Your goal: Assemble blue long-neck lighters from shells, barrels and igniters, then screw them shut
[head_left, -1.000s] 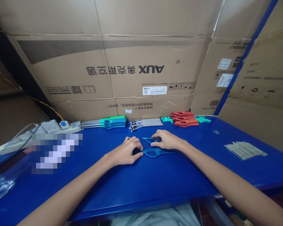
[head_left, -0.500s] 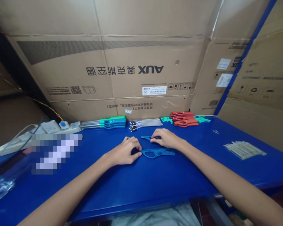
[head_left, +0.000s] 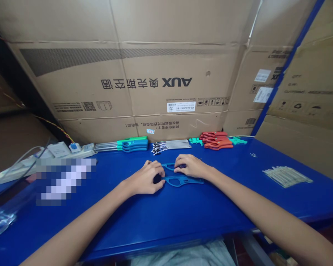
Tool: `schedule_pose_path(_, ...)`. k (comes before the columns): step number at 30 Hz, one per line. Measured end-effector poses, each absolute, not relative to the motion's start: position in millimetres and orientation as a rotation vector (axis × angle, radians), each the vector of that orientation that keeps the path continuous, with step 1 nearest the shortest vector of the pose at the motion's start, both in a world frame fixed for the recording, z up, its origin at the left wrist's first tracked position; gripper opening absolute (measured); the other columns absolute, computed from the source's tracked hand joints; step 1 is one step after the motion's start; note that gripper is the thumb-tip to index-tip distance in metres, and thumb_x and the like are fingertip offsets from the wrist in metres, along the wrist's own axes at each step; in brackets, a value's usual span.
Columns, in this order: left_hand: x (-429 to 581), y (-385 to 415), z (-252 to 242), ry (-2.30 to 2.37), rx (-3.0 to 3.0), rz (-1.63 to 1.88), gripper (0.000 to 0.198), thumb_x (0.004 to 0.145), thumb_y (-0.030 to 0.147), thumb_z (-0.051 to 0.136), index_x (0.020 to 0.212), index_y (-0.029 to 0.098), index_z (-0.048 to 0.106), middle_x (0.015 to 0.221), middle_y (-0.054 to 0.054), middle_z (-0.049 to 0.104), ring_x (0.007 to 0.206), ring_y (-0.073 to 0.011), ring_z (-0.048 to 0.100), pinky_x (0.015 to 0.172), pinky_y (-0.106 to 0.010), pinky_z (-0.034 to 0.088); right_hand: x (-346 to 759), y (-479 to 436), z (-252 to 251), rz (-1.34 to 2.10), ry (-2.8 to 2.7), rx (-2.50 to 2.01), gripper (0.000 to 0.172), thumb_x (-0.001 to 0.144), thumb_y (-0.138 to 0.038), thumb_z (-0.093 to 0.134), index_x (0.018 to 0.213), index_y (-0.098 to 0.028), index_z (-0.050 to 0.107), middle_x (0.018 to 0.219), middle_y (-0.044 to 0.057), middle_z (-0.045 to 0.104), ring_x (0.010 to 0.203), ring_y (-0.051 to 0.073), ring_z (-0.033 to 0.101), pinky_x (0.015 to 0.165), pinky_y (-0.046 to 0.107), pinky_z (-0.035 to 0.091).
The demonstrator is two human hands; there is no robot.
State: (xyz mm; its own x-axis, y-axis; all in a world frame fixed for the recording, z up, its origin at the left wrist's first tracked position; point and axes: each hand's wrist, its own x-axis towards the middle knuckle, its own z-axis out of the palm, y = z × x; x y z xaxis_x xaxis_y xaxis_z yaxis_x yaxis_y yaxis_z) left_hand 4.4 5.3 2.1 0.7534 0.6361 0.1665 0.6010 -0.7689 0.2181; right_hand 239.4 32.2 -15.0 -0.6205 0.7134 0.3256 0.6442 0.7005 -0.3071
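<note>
A flat blue plastic handle shell point(head_left: 187, 180) with a loop-shaped opening lies on the blue table, its inner side up. My left hand point(head_left: 148, 178) is curled at its left end, thumb and fingers closed on the tip. Just behind it is a second blue handle shell point(head_left: 168, 167), pinched in the fingers of my right hand point(head_left: 191, 166). That shell's left end reaches the fingertips of my left hand. A small dark part shows under my right fingers; its kind is hidden.
At the back lie finished-looking blue and green lighters point(head_left: 134, 144), metal tubes with wires point(head_left: 174, 144), red and orange handles point(head_left: 217, 141) and small green pieces point(head_left: 238, 140). Clear sticks point(head_left: 287, 176) lie at right. A power strip point(head_left: 63, 152) stands left, before a cardboard wall point(head_left: 144, 103).
My right hand has moved slightly left with the second blue shell, bringing its end to my left fingers. My left hand has barely moved.
</note>
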Motion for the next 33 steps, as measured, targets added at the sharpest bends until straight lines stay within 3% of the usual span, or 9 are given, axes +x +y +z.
schedule_pose_path(6, 4.3, 4.8, 2.2, 0.989, 2.82, 0.348, 0.012, 0.084, 0.03, 0.054, 0.087, 0.019, 0.06, 0.093, -0.004, 0.062, 0.094, -0.0235, 0.055, 0.088, -0.041, 0.035, 242.2, 29.7, -7.4, 0.124, -2.497, -1.086, 0.023, 0.095, -0.025, 0.051, 0.102, -0.016, 0.07, 0.101, 0.011, 0.072, 0.089, 0.021, 0.065, 0.077, 0.029, 0.044)
schedule_pose_path(14, 3.7, 5.8, 0.4, 0.992, 2.846, 0.346, 0.014, 0.085, 0.031, 0.053, 0.087, 0.019, 0.061, 0.09, -0.005, 0.062, 0.093, -0.0229, 0.055, 0.088, -0.04, 0.036, 239.8, 25.7, -3.2, 0.058, -2.529, -1.171, 0.023, 0.096, -0.023, 0.046, 0.1, -0.017, 0.068, 0.097, 0.011, 0.073, 0.084, 0.02, 0.066, 0.071, 0.027, 0.039)
schedule_pose_path(25, 2.6, 5.9, 2.3, 1.003, 2.873, 0.313, 0.017, 0.084, 0.033, 0.053, 0.085, 0.019, 0.062, 0.085, -0.003, 0.06, 0.086, -0.0217, 0.055, 0.086, -0.04, 0.035, 238.1, 27.8, -8.2, 0.077, -2.59, -1.178, 0.02, 0.094, -0.021, 0.051, 0.092, -0.016, 0.07, 0.088, 0.009, 0.068, 0.077, 0.018, 0.061, 0.066, 0.026, 0.036)
schedule_pose_path(30, 0.8, 4.5, 6.1, 1.007, 2.877, 0.312, 0.014, 0.081, 0.031, 0.055, 0.082, 0.018, 0.06, 0.083, -0.003, 0.06, 0.084, -0.0215, 0.055, 0.084, -0.039, 0.034, 241.1, 24.3, -0.6, 0.141, -2.551, -1.136, 0.019, 0.092, -0.024, 0.055, 0.098, -0.017, 0.071, 0.094, 0.009, 0.069, 0.082, 0.019, 0.062, 0.073, 0.028, 0.041)
schedule_pose_path(33, -1.0, 5.4, 7.6, 1.02, 2.874, 0.329, 0.012, 0.078, 0.028, 0.057, 0.082, 0.018, 0.059, 0.083, -0.002, 0.059, 0.083, -0.0211, 0.055, 0.084, -0.039, 0.034, 242.2, 18.8, 7.7, 0.197, -2.556, -1.087, 0.014, 0.084, -0.017, 0.06, 0.09, -0.017, 0.073, 0.093, 0.008, 0.07, 0.084, 0.018, 0.062, 0.077, 0.028, 0.043)
